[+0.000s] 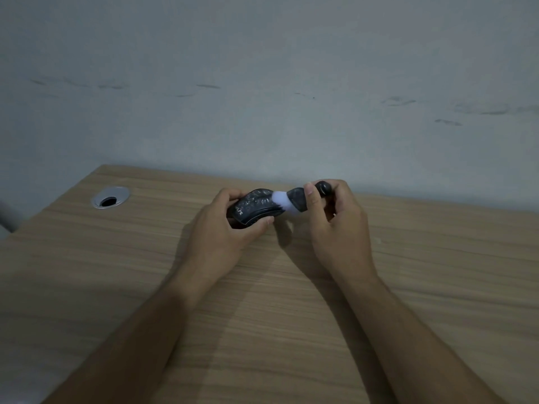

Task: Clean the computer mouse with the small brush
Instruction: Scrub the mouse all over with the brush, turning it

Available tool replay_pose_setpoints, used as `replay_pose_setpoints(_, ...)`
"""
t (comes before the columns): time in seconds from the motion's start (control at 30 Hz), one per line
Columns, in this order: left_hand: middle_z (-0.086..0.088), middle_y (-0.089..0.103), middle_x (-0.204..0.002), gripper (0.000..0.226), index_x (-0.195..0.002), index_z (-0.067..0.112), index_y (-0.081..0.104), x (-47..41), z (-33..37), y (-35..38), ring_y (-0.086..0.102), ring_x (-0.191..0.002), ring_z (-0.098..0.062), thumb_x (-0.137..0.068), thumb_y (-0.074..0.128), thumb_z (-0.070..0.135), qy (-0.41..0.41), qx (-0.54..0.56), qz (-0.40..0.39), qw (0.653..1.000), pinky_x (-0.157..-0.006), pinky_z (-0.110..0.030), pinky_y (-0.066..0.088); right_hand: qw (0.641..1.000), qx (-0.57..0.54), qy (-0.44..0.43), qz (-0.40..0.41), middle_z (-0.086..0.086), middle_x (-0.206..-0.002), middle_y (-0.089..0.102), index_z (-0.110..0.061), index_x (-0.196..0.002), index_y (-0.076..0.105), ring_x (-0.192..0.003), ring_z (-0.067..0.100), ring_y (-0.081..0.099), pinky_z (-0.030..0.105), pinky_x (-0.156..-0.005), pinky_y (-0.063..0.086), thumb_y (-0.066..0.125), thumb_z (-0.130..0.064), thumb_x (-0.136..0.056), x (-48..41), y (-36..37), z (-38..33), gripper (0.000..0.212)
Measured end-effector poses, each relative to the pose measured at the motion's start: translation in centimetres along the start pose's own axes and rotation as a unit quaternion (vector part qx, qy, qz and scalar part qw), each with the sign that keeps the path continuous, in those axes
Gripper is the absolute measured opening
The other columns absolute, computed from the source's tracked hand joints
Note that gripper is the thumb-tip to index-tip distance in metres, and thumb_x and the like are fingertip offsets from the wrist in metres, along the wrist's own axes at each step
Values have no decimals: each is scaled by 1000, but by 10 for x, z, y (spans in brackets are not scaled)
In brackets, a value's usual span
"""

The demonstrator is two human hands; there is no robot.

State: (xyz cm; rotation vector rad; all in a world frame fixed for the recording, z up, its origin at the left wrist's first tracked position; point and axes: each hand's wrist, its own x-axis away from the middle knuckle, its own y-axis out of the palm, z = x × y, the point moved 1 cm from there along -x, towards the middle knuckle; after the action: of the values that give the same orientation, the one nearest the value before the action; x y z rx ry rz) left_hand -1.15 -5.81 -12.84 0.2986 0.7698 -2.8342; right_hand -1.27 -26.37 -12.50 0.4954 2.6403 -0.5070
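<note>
A black computer mouse [254, 207] with a patterned top is held just above the wooden desk [262, 301], tilted on its side. My left hand [221, 231] grips it, thumb along its near edge and fingers behind it. My right hand [338, 225] holds a small brush [294, 200] by its dark handle, whose rounded end sticks out above my fingers. The brush's white bristles press against the right end of the mouse.
A round metal cable grommet [110, 197] with a dark hole sits in the desk at the far left. A grey wall [262, 83] rises directly behind the desk's back edge. Both forearms stretch across the desk from the near side.
</note>
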Motion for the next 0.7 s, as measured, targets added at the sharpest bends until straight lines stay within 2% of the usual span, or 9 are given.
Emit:
replay_pose_setpoints(0.1,21,79,-108,53,-124,30,69,0,2,0,77,-96,2,-80,96,42,5,0,-4,1000,-85,-24,60,999,21,20,29,-12,-82,69,-20,-105,68,-74,-2,63,12,-69,44,64,-37,-110,-2,-1,3,18)
replay_pose_setpoints(0.17,21,79,-108,53,-123,30,69,0,2,1,77,-97,1,-79,97,40,9,2,-2,1000,-88,-26,60,999,5,19,40,-11,-80,66,-18,-105,67,-71,0,60,14,-67,43,63,-37,-111,-1,-2,0,21)
replay_pose_setpoints(0.27,15,80,-114,57,-128,29,70,-1,0,1,79,-100,-7,-79,97,42,15,-2,-2,1000,-89,-30,62,1000,3,-11,21,-10,-77,65,-18,-101,65,-67,3,57,15,-65,43,62,-37,-111,3,-2,-5,21)
replay_pose_setpoints(0.4,14,81,-115,57,-129,29,70,-2,0,1,79,-99,-2,-80,97,38,20,11,-4,1000,-89,-26,62,999,35,10,21,-9,-81,68,-20,-103,65,-73,5,62,22,-69,45,63,-38,-110,3,0,1,20)
replay_pose_setpoints(0.5,15,80,-115,57,-130,29,69,-1,0,2,77,-100,-1,-80,97,37,28,5,-14,1000,-86,-17,58,998,27,22,49,-10,-82,68,-19,-104,67,-74,2,62,21,-70,45,63,-39,-110,1,-3,-1,21)
replay_pose_setpoints(0.6,17,80,-113,54,-126,34,70,-1,1,2,76,-100,0,-80,98,37,43,6,-15,999,-78,-3,50,999,7,-11,40,-12,-80,67,-19,-102,66,-73,0,61,16,-69,45,63,-37,-111,5,-3,-6,20)
replay_pose_setpoints(0.7,15,80,-114,53,-126,33,71,-1,2,2,77,-100,-3,-81,98,29,58,18,-13,998,-79,-3,51,999,23,-11,21,-9,-84,70,-20,-101,66,-77,6,65,22,-72,49,64,-37,-110,5,0,-2,19)
